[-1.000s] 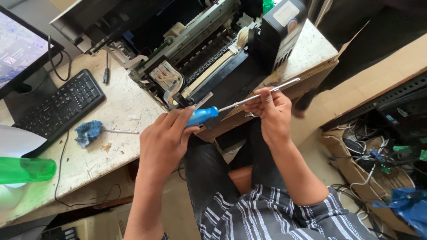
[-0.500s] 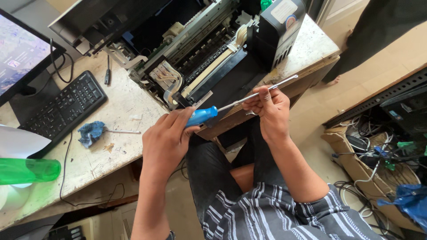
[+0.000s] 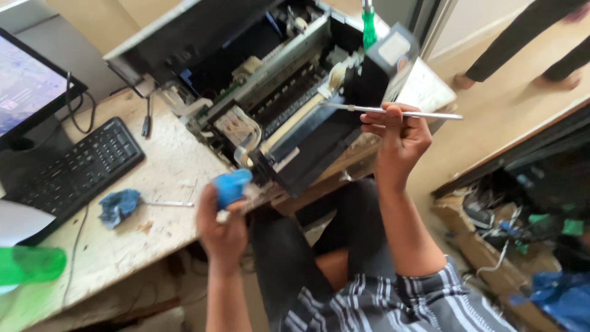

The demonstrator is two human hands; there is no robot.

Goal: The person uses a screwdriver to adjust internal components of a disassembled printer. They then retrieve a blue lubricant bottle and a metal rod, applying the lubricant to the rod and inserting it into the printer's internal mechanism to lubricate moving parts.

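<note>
Head view shows the left hand (image 3: 222, 237) closed round a blue handle (image 3: 232, 186) and the right hand (image 3: 399, 136) pinching a metal rod (image 3: 393, 111) just before the opened printer (image 3: 289, 104), seemingly mid-disassembly, so refitting calls for lining rod with handle.

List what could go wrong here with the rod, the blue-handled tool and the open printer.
The right hand pinches the thin metal rod only near its middle, so it might tip or slip into the opened printer. The left hand grips the blue-handled tool close to the table edge, where it might knock the printer's exposed parts.
</note>
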